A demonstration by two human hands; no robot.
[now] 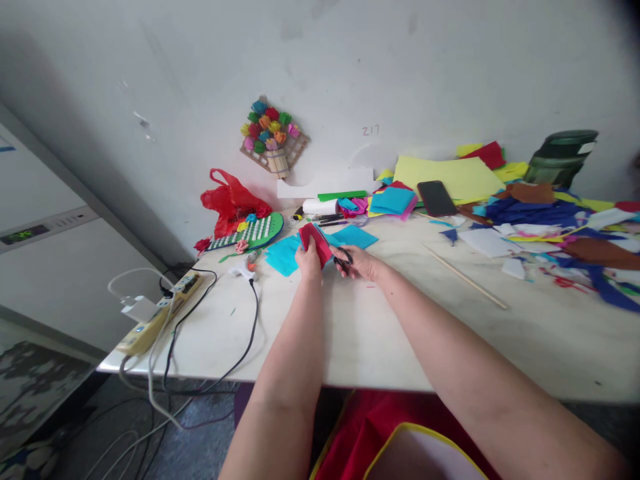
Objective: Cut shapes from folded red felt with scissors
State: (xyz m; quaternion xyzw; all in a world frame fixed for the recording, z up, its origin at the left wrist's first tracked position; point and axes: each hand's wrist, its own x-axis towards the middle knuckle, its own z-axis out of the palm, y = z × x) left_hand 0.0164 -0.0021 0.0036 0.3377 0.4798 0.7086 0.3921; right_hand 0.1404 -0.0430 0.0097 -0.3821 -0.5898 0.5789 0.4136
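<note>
My left hand [309, 259] is closed on a folded piece of red paper [321, 248], thumb on top. In my right hand [361, 263] are black-handled scissors [343, 257], their blades lying along the red paper's right edge. How far the blades are apart is too small to tell. Beneath and behind the hands lie blue paper sheets [283, 255], some to the left and some to the right of the red paper.
A glue gun [244, 270] with a black cord and a power strip [160, 313] are at left. A green flowered board [260, 230] and red bag [233, 200] stand behind. A stick [465, 275], phone [437, 198], paper scraps [590, 250] and bottle [560, 160] are at right.
</note>
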